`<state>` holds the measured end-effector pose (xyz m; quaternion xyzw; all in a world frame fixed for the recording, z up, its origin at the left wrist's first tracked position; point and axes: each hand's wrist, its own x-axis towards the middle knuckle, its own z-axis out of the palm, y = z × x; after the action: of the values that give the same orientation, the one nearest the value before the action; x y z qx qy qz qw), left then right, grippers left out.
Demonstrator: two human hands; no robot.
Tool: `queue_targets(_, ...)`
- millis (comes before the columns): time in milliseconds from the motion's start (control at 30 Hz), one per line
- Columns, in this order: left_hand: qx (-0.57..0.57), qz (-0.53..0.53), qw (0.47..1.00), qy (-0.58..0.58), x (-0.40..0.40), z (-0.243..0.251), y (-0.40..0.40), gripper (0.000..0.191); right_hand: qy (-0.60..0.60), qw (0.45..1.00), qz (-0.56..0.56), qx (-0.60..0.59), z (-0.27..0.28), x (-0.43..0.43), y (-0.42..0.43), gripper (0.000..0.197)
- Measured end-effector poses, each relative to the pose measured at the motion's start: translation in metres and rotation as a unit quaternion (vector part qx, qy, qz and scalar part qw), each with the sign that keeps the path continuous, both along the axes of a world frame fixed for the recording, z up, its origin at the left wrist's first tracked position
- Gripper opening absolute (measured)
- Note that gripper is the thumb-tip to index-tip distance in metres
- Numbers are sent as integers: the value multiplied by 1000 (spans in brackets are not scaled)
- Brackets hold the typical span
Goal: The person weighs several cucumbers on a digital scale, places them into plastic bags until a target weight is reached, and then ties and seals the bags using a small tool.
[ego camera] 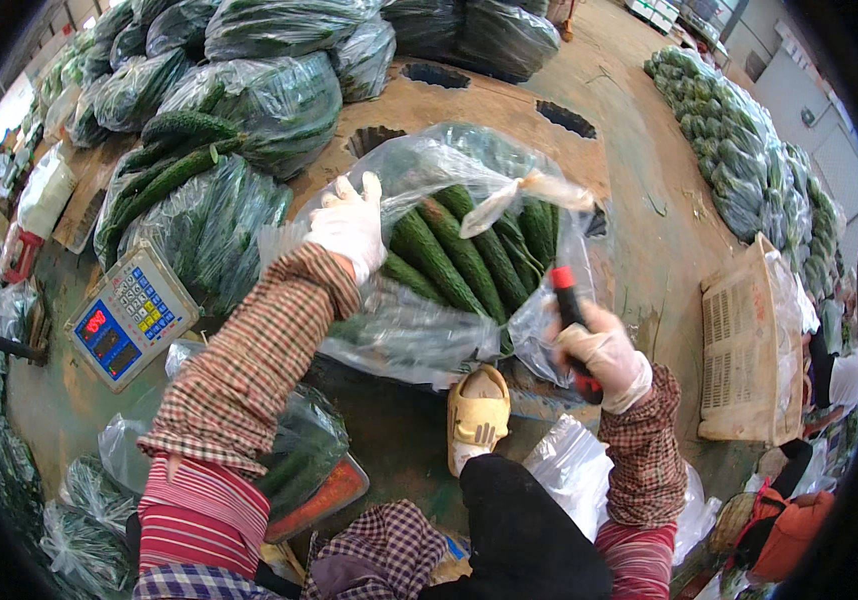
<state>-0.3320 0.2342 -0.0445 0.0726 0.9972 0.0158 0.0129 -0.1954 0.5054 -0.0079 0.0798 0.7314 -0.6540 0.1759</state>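
Observation:
A clear plastic bag (429, 345) full of long dark green cucumbers (440, 255) lies open before me, with a twisted part of its plastic across the top. My left hand (348, 225), in a whitish glove, rests on the bag's left side with its fingers spread. My right hand (601, 352), also gloved and slightly blurred, is closed around a black and red handle (567, 300) at the bag's lower right. Which tool the handle belongs to cannot be told.
A digital scale display (132, 315) stands at left. Filled cucumber bags (256, 105) are piled upper left. Loose cucumbers (173, 176) lie on one bag. A plastic crate (748, 352) stands at right, below a long row of bagged produce (729, 150). Empty plastic bags (571, 465) lie near my leg.

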Motion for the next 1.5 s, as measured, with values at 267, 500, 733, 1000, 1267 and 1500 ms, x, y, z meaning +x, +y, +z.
queue_targets(267, 188, 9, 978, 95, -102, 29, -99, 16, -73, 970, 221, 69, 3, -141, -130, 32)
queue_targets(500, 220, -52, 962, 153, -112, 22, -111, 15, -120, 976, 28, 180, -36, -241, -210, 8)
queue_targets(733, 249, -8, 958, 145, -113, 15, -120, 18, 32, 976, 99, 191, -78, -283, -212, 12)
queue_targets(1000, 224, -45, 968, 109, -103, 24, -99, 16, 10, 973, 1, -230, -13, -207, -158, 5)
queue_targets(1267, 112, -31, 993, -8, -68, 62, -56, 18, 102, 937, -83, -323, 12, -141, -54, 19)
queue_targets(1500, 41, 185, 981, 44, -54, -15, -216, 42, 144, 966, -214, -24, 56, -124, 32, 29)
